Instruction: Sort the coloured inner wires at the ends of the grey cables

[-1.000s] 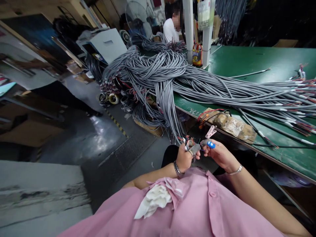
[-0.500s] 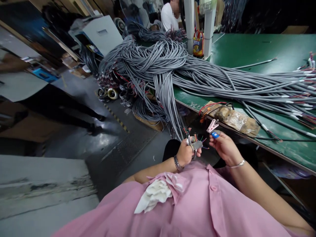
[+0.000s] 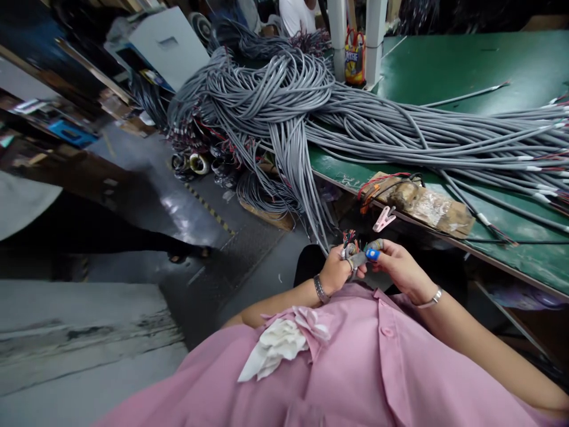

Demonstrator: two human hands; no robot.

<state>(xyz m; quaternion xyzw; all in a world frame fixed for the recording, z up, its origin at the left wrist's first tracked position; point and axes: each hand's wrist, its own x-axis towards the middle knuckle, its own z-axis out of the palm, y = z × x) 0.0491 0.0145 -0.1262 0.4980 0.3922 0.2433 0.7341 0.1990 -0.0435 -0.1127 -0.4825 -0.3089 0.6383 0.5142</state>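
Note:
My left hand (image 3: 338,270) is closed around the end of a grey cable, with thin coloured wires (image 3: 350,238) fanning out above its taped fingers. Close beside it on the right, my right hand (image 3: 397,267) pinches at the wire ends; blue tape wraps its thumb, and the fingertips partly hide the wires between them. A pink clothes peg (image 3: 384,219) hangs at the table edge just above my right hand. From the table, a thick bundle of grey cables (image 3: 291,148) drops down to the upper left of my left hand.
The green table (image 3: 444,65) carries long grey cables and a taped cardboard piece (image 3: 438,210) near its front edge. A snack bag (image 3: 354,59) stands by white posts. One person's dark-clothed legs (image 3: 124,231) are at the left; another person in white (image 3: 297,16) is behind the table.
My right hand has moved left and met the wires at my left hand, away from the pink peg. The person at the left has shifted toward the right.

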